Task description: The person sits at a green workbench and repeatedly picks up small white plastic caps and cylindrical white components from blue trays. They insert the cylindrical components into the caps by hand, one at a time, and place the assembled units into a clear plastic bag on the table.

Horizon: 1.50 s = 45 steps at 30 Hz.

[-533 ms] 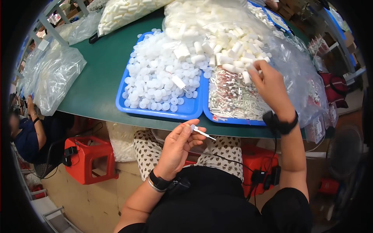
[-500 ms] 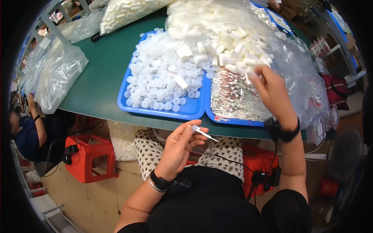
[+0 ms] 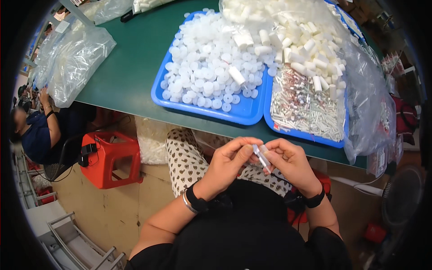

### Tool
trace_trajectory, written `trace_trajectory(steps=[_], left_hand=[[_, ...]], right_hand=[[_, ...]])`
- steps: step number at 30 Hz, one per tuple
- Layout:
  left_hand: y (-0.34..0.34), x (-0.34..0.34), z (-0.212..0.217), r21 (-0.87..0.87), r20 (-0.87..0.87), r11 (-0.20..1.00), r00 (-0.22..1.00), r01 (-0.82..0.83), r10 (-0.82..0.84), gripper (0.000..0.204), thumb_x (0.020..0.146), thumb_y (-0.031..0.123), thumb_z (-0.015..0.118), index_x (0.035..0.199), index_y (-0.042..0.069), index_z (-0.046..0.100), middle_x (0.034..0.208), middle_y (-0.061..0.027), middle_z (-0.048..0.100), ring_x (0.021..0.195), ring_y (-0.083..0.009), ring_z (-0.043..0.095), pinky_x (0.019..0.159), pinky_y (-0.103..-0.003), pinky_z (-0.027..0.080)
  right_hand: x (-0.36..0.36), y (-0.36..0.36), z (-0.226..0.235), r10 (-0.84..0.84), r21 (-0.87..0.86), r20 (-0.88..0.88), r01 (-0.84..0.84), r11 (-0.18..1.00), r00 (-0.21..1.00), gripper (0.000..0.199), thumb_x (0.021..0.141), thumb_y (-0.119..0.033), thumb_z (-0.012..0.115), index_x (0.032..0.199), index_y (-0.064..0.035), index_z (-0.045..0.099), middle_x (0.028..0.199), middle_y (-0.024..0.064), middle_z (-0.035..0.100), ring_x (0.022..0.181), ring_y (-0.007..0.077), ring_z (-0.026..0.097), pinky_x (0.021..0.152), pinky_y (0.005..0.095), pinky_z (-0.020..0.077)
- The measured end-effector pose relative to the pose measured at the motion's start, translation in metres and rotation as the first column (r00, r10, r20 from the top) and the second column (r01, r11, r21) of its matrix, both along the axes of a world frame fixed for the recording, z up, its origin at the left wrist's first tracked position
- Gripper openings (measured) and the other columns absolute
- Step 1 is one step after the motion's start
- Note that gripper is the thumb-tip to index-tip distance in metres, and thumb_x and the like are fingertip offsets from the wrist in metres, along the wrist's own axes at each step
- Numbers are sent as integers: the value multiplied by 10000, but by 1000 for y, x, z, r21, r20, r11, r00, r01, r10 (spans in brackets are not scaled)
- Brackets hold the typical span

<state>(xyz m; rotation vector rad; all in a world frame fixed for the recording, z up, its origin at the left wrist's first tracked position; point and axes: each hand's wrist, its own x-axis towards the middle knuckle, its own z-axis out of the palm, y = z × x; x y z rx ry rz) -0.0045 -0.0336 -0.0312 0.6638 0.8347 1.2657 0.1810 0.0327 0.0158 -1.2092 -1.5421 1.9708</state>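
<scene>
Above my lap, just off the table's near edge, my hands meet with their fingertips almost touching. My left hand [image 3: 230, 163] pinches a thin white stick [image 3: 260, 158] with a translucent round piece at its upper end; the stick slants down to the right between the hands. My right hand [image 3: 291, 163] is closed with thumb and fingers beside the stick, around a small whitish piece [image 3: 264, 148], partly covered by the fingers. Beyond them, one blue tray [image 3: 211, 113] holds many translucent discs [image 3: 198, 67] and a lone white cylinder [image 3: 236, 75].
A second blue tray [image 3: 306, 136] to the right holds small metal-and-white parts [image 3: 306, 108], with white foam cylinders [image 3: 306, 49] spilling from a clear bag. Plastic bags [image 3: 81, 63] lie at left. A red stool [image 3: 108, 157] and a seated person [image 3: 40, 130] are at left.
My right hand has come back from the foam cylinders and small parts to meet my left hand. The left hand has moved slightly right, and the view has shifted.
</scene>
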Motion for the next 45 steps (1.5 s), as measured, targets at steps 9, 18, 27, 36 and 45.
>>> trace_trajectory(steps=[9,18,27,36,45], left_hand=[[3,3,-4,-127,-82,992,996,17,-27,281,1027,174,523,1199,-29,614,976,-21,610,796,-79,582,750,-229,501],[6,3,0,-136,155,985,984,104,-83,357,956,61,618,1301,1,546,1115,-85,658,910,-91,624,758,-213,512],[8,17,6,-100,350,963,915,251,-202,164,1019,203,525,1112,78,472,1035,-146,628,745,-126,591,704,-277,515],[10,-1,4,-114,341,988,938,100,-55,227,1028,217,517,1080,7,586,1075,-124,609,789,-103,567,735,-257,488],[7,12,10,-109,359,994,933,5,35,192,1029,204,519,1065,21,564,1068,-80,595,805,-86,569,740,-254,480]], right_hand=[[2,7,-1,-6,-285,-137,-33,958,991,143,974,-66,571,1092,-8,514,933,115,670,749,132,673,644,258,573],[42,22,36,3,492,313,-165,855,950,101,963,-59,574,1044,2,577,991,125,679,780,175,693,677,305,538],[156,127,19,-728,664,673,-539,518,130,143,837,-96,647,912,14,594,910,221,646,849,410,614,741,491,490],[114,86,41,-722,925,354,-106,366,595,243,848,-11,624,1091,-5,616,949,164,642,864,299,644,718,378,537],[15,-2,22,56,776,269,-251,579,962,290,799,10,707,1059,18,580,946,158,641,827,336,642,712,390,522]])
